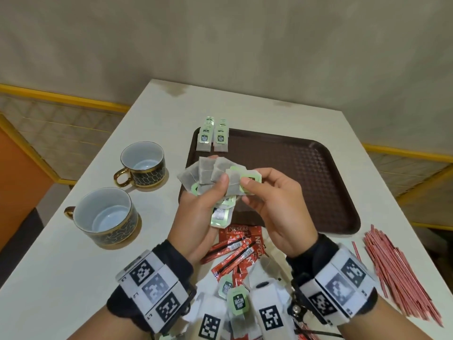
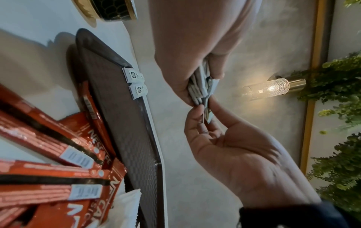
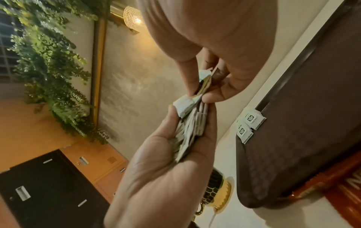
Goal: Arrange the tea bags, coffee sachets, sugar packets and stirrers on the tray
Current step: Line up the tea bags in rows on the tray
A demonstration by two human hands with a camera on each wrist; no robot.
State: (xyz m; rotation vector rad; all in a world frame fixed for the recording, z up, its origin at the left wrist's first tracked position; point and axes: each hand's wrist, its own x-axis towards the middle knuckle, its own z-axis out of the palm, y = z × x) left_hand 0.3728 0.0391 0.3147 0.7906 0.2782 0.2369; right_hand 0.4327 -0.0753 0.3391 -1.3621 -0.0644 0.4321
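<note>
My left hand (image 1: 217, 184) grips a fanned bunch of grey tea bags (image 1: 208, 174) above the tray's left edge; in the left wrist view the bunch (image 2: 199, 88) is seen edge-on. My right hand (image 1: 248, 186) pinches the rightmost tea bag (image 1: 248, 176) of the bunch by its green tag, thumb over forefinger. Two short rows of tea bags (image 1: 213, 137) lie at the far left corner of the brown tray (image 1: 306, 173). Red coffee sachets (image 1: 237, 249) lie in front of the tray. More tea bags (image 1: 236, 300) and white packets lie between my wrists, partly hidden. Red stirrers (image 1: 397, 271) lie in a heap at the right.
Two dark cups with gold handles (image 1: 143, 163) (image 1: 105, 214) stand left of the tray. The white table (image 1: 73, 278) ends at a wall at the back. Most of the tray's floor is bare. A wall lamp (image 2: 267, 89) and hanging plants show behind my hands.
</note>
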